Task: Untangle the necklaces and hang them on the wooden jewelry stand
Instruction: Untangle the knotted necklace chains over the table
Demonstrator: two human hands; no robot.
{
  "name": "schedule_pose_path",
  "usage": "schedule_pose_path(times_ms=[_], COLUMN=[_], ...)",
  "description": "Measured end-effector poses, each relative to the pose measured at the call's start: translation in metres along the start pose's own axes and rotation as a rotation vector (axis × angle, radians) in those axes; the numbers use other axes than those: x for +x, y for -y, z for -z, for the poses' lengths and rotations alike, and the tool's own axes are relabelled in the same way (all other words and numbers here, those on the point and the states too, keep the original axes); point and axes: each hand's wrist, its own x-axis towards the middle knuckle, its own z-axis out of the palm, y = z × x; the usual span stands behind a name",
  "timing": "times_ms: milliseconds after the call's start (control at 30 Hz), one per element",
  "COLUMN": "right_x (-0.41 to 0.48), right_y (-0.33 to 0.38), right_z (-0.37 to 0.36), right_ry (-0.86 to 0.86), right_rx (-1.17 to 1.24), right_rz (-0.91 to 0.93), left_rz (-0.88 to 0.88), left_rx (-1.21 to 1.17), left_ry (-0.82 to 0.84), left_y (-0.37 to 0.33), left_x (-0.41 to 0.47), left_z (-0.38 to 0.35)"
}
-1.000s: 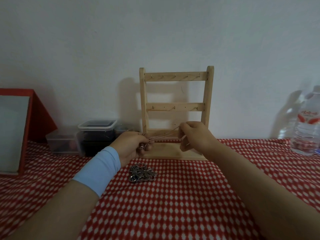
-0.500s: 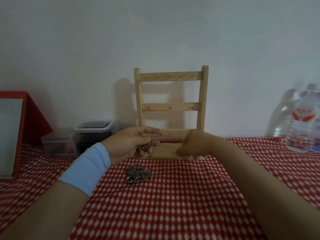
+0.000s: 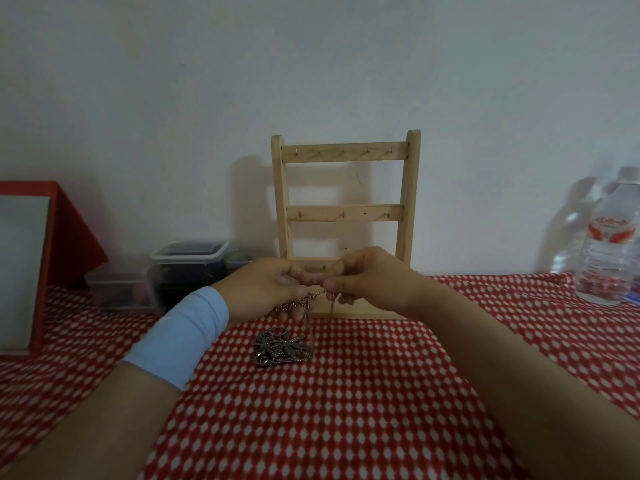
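A wooden jewelry stand (image 3: 345,213) with three hooked rails stands against the wall; nothing hangs on it. In front of its base my left hand (image 3: 263,289) cups a bunched thin chain necklace (image 3: 304,302). My right hand (image 3: 367,278) pinches a strand of the same chain, and a short length dangles below its fingers. Both hands touch at the fingertips. A tangled silver pile of necklaces (image 3: 282,348) with a leaf-shaped pendant lies on the red checked cloth just below my left hand.
Clear plastic tubs (image 3: 187,268) sit left of the stand near the wall. A red box with a grey panel (image 3: 27,265) stands at the far left. A water bottle (image 3: 613,240) stands at the right edge. Red checked cloth (image 3: 346,410) covers the table.
My right hand rose off the stand's base and came back to my left hand, pinching the chain. The stretched chain from a second ago is now bunched in my left hand.
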Motion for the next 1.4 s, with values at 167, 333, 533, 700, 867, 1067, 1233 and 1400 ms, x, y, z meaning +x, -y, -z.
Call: schedule_pose_path(times_ms=[167,333,533,700,867,1067,1233,1400], right_x=[-0.001,-0.007,-0.003,-0.002,-0.003,-0.001,-0.002,-0.006], right_y=[-0.003,0.004,0.014,0.009,0.009,0.007,0.004,0.005], right_z=[0.001,0.006,-0.002,-0.005,0.001,0.001,0.001,0.009], right_ry=[0.083,0.328,0.226,0.009,-0.086,-0.032,0.072,0.040], right_rx=[0.268,0.102,-0.170,-0.040,0.102,0.383,0.446,-0.005], right_rz=[-0.006,-0.145,-0.152,-0.075,-0.118,-0.163,-0.223,-0.281], left_rz=[0.010,-0.022,-0.091,-0.179,-0.190,-0.132,-0.110,-0.021], left_rx=[-0.044,-0.061,-0.164,-0.172,-0.183,-0.054,0.037,-0.119], left_ry=[-0.138,-0.200,-0.173,-0.243,-0.216,-0.150,-0.223,-0.271], left_y=[0.000,-0.002,-0.007,-0.009,0.001,0.004,0.002,0.003], left_x=[0.003,0.004,0.001,0.002,0.004,0.006,0.010,0.013], left_z=[0.001,-0.003,-0.012,-0.018,-0.015,-0.014,-0.010,-0.013])
